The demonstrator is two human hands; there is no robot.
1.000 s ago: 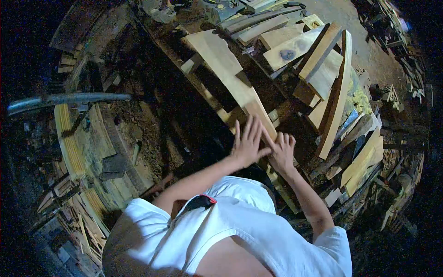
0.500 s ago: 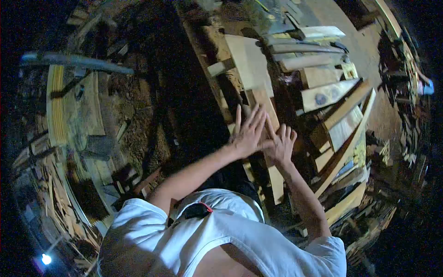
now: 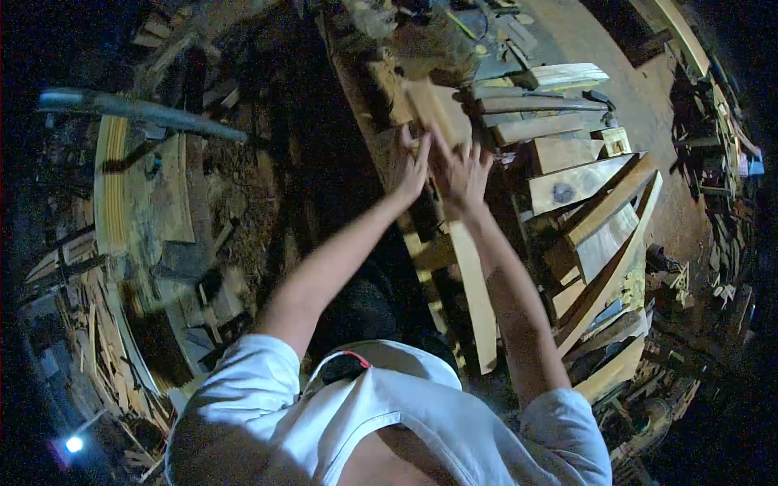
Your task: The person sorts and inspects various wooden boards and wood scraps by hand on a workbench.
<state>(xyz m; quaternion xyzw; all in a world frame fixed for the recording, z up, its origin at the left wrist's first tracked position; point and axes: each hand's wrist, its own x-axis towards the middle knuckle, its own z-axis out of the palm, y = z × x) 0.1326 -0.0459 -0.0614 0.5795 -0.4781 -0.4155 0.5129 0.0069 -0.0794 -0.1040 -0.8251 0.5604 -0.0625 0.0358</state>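
My left hand (image 3: 411, 170) is stretched forward at the middle of the view, its fingers apart, beside the near end of a wooden block (image 3: 440, 112). Close to its right is my right hand (image 3: 465, 174), fingers spread over or against that block; motion blurs the contact. The block lies tilted along the bench. A long pale board (image 3: 474, 296) runs from beneath my right wrist towards my body. Whether either palm touches wood is hidden.
Several boards and offcuts, among them a knotted plank (image 3: 577, 185), lie fanned out on the right. A long bluish bar (image 3: 146, 112) crosses the left side above ribbed yellow wood (image 3: 113, 186). A lamp (image 3: 74, 444) shines at lower left.
Both hands have moved forward, away from my body, along the wood. The hands have drawn apart, and more of the pale board shows behind them. The wooden block appears shifted and blurred.
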